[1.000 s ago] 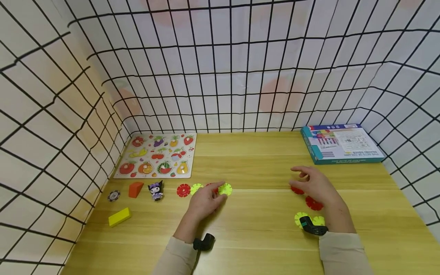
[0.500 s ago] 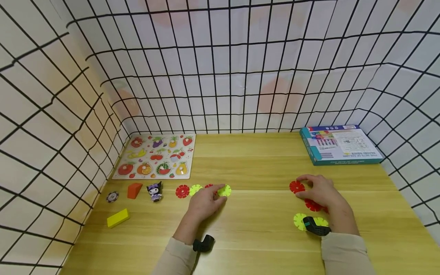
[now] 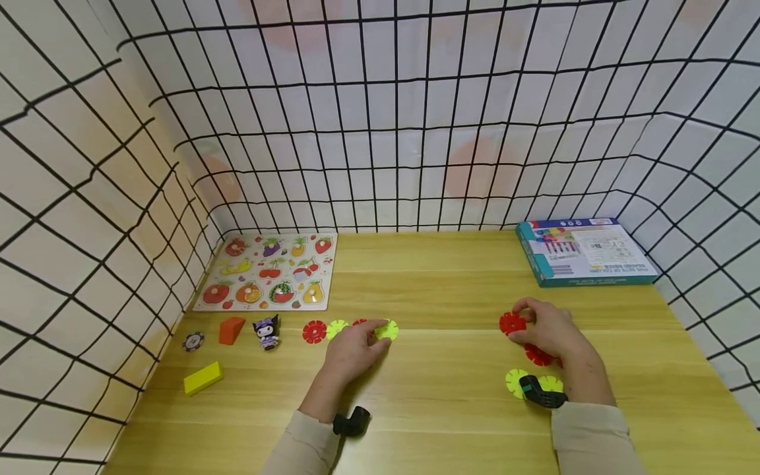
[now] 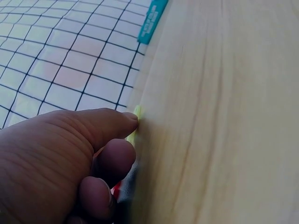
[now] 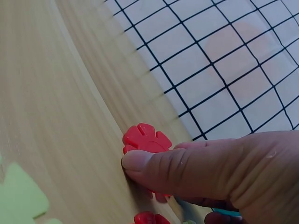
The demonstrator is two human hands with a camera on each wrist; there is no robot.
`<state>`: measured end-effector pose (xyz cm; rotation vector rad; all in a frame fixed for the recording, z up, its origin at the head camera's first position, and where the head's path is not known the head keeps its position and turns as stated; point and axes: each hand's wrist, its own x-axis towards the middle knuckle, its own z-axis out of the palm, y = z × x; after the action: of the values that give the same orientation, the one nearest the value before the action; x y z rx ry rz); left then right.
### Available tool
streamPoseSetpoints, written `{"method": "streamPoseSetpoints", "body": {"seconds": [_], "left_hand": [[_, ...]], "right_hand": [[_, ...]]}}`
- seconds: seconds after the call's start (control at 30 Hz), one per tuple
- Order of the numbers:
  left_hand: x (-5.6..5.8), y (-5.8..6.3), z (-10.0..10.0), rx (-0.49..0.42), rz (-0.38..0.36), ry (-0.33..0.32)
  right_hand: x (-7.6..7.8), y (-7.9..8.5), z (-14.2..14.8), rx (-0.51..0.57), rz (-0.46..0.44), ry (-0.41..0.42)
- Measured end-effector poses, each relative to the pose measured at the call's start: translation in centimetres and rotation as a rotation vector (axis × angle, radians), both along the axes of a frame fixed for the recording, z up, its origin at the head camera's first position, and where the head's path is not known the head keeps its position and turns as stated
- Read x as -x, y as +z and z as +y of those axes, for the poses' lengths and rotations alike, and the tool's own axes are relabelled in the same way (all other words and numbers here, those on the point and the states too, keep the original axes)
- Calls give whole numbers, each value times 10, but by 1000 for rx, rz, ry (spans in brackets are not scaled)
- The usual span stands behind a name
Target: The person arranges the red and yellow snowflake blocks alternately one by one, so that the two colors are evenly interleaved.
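My left hand (image 3: 351,349) rests at the right end of a row of red and yellow-green interlocking discs. Its thumb and index finger pinch the end yellow-green disc (image 3: 388,330) by its edges. The red disc (image 3: 359,323) beside it is partly hidden by the hand. At the row's left end lie a red disc (image 3: 315,332) and a yellow-green one (image 3: 336,328). My right hand (image 3: 549,333) pinches a notched red disc (image 5: 147,140) between thumb and fingers, just over the table. Another red disc (image 3: 538,355) and yellow-green discs (image 3: 516,384) lie below that hand, partly covered.
At the left lie a fruit puzzle board (image 3: 267,274), a poker chip (image 3: 192,341), an orange block (image 3: 231,330), a small figurine (image 3: 267,332) and a yellow block (image 3: 203,379). A flat box (image 3: 588,254) lies back right. Gridded walls (image 3: 398,152) enclose the table.
My right hand came down slightly to the right and took the red disc between thumb and fingers. My left hand has stayed at the row.
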<state>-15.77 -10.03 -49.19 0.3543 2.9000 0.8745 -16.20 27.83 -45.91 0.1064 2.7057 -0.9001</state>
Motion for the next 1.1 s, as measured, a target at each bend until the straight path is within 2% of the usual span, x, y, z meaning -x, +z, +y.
{"method": "streamPoseSetpoints", "body": {"seconds": [0.23,0.53,0.63,0.83,1.1], "left_hand": [[0,-2,0,6,7,-3],[0,-1,1,5,5,2],[0,-1,2,10,10,4],[0,-2,1,20,18,7],[-1,0,1,5,18,5]], "right_hand": [[-1,0,-3,99,-60,-28],[0,3,-5,145,-76,-47],[0,6,-9,205,-60,-46],[1,10,-26,408,-19,-6],[5,3,-56,475,13,30]]}}
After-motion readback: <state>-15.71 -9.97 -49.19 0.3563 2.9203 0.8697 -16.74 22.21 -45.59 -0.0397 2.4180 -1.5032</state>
